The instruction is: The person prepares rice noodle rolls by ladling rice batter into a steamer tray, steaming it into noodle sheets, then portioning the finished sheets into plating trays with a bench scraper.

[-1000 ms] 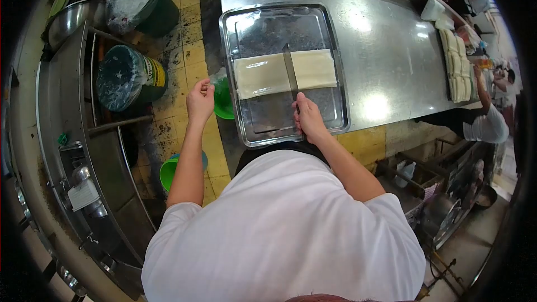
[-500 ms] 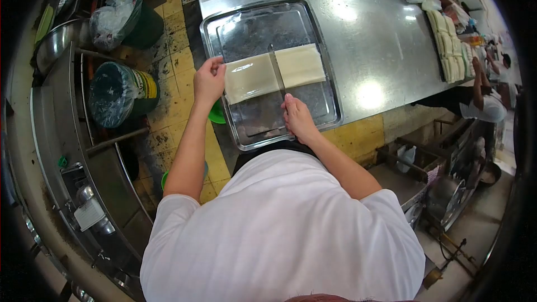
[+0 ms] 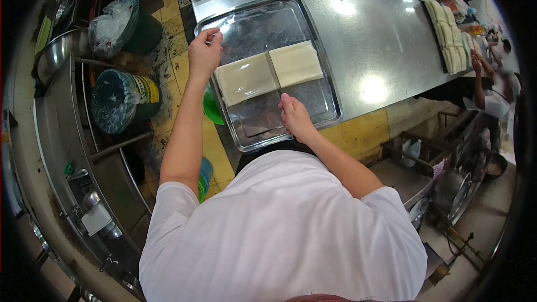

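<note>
A metal tray lies on the steel counter, and a pale folded sheet rests across its middle. The long knife crosses the sheet, its handle inside my right hand, which is closed round it. To the right of the blade lies the rest of the pale sheet, with straight edges. My left hand hovers by the tray's left rim, above the sheet's left end and apart from it. Its fingers are bent; whether they hold anything is too small to tell.
Stacks of pale folded pieces stand at the counter's far right, near a co-worker. Bins lined with plastic stand on the yellow floor at left. A green container is beside the tray's left edge.
My left hand has lifted off the sheet's left end and moved up and left. My right hand and the knife have barely moved.
</note>
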